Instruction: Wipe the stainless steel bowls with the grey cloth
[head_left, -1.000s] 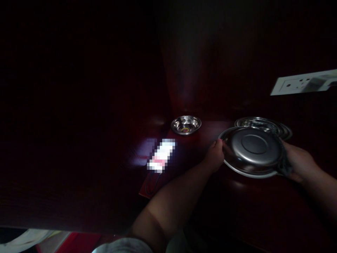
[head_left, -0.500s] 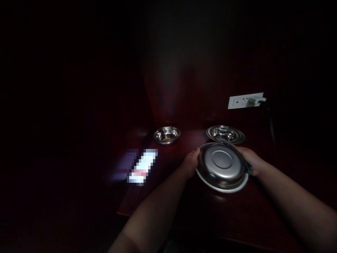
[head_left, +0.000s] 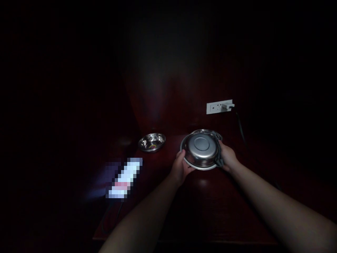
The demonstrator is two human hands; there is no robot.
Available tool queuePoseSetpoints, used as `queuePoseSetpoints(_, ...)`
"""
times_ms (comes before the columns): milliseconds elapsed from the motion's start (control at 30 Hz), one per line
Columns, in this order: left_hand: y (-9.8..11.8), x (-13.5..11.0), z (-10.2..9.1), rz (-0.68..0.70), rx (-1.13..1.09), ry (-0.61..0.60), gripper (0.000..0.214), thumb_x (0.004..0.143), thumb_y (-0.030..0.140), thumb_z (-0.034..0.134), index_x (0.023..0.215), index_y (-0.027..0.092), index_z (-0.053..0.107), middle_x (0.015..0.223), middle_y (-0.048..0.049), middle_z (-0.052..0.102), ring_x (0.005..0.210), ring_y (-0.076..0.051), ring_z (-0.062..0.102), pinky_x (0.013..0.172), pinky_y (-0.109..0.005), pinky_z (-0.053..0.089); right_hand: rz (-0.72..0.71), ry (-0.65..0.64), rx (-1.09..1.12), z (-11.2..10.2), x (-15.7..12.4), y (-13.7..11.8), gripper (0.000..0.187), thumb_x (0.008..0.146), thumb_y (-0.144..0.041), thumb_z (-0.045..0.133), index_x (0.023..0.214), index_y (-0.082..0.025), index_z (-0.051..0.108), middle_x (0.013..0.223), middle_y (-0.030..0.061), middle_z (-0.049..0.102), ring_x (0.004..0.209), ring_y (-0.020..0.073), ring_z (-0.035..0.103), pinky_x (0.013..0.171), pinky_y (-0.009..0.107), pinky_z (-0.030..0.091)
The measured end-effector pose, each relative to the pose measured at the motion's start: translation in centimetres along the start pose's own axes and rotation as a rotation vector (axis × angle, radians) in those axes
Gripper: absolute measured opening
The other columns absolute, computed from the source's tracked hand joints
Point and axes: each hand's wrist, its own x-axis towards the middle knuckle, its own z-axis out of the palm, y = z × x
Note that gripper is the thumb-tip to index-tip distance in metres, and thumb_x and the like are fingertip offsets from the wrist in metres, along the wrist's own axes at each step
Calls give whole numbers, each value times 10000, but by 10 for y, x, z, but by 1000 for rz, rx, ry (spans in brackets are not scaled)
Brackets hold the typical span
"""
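A steel bowl is held upside down, its rounded base facing up. My left hand grips its left rim, thumb on the near side and fingers underneath. On the other side, my right hand is closed on the bowl's right edge, with a dark cloth between hand and metal. Directly behind, partly hidden by the held bowl, are stacked steel dishes. Another steel bowl stands upright to the left, a coloured sticker inside it.
A bright pixelated phone-like screen lies at the left of the dark red table, with a cable below it. On the back wall is a white socket plate with a plugged-in charger and hanging cord. Surroundings are very dark.
My hands have carried the upside-down bowl away from me, so it now overlaps the stacked dishes in view. The camera view has shifted right.
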Motion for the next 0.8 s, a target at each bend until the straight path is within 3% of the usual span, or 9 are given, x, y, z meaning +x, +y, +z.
queuePoseSetpoints(167, -5, 0, 1, 33, -18, -16, 512, 818, 467, 493, 1268, 240, 409, 1276, -127, 541, 1117, -272, 558, 885, -478, 465, -19, -63, -59, -1, -2, 3, 220, 773, -368, 638, 785, -149, 650, 706, 37, 704, 646, 128, 657, 617, 191, 523)
queuePoseSetpoints(367, -5, 3, -1, 125, 158, 244, 501, 790, 481, 546, 1213, 242, 423, 1176, -90, 591, 1021, -252, 598, 799, -405, 505, 3, -165, -126, -4, -4, 6, 219, 815, -356, 583, 776, -154, 659, 698, 47, 709, 659, 156, 664, 618, 219, 520)
queuePoseSetpoints(567, -2, 6, -7, 166, 449, 336, 454, 801, 559, 469, 1038, 183, 563, 1081, -96, 629, 1056, -256, 564, 886, -387, 441, 32, -203, -191, -9, -11, -1, 223, 785, -377, 612, 738, -170, 679, 694, 53, 710, 634, 167, 664, 593, 232, 517)
queuePoseSetpoints(800, -6, 13, -22, 212, 652, 280, 518, 831, 602, 361, 938, 155, 599, 1021, -117, 639, 1005, -255, 560, 932, -381, 377, 100, -291, -179, -11, -16, -3, 205, 787, -343, 614, 726, -159, 680, 686, 63, 708, 599, 170, 656, 584, 245, 516)
